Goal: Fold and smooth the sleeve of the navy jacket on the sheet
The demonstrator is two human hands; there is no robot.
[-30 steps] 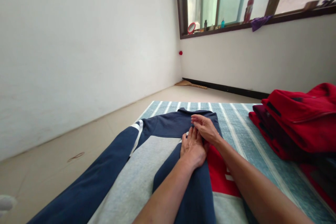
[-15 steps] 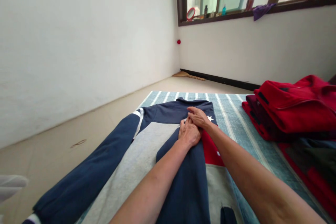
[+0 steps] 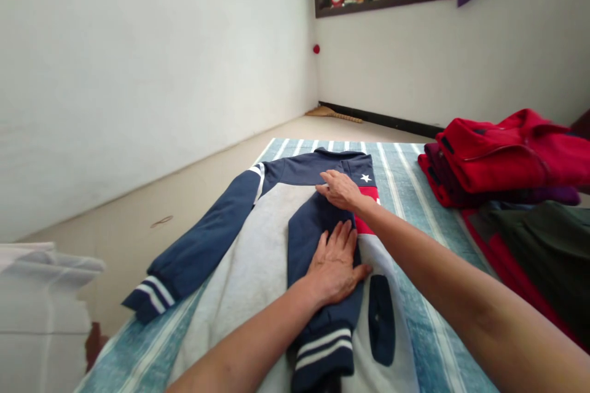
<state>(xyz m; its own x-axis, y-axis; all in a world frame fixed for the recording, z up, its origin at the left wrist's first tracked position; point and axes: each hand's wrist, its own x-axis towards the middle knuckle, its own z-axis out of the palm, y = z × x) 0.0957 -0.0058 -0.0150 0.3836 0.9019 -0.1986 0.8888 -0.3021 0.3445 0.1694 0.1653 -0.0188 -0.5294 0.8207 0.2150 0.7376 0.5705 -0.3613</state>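
Head view, jacket (image 3: pixel 258 252) beneath 2 hands (image 3: pixel 332 264) (image 3: pixel 340 190), 1 sleeve (image 3: pixel 207 233) outstretched leftward

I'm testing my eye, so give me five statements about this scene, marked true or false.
1. The left hand is spread on the folded-in sleeve of the garment. True.
2. The right hand grips the purple cloth. False: the right hand is open, over the garment.
3. A white star shows on the garment's navy upper part. True.
4. Both sleeves are folded inward. False: the left-hand sleeve extends outward.
5. Red clothing is stacked right of the garment. True.
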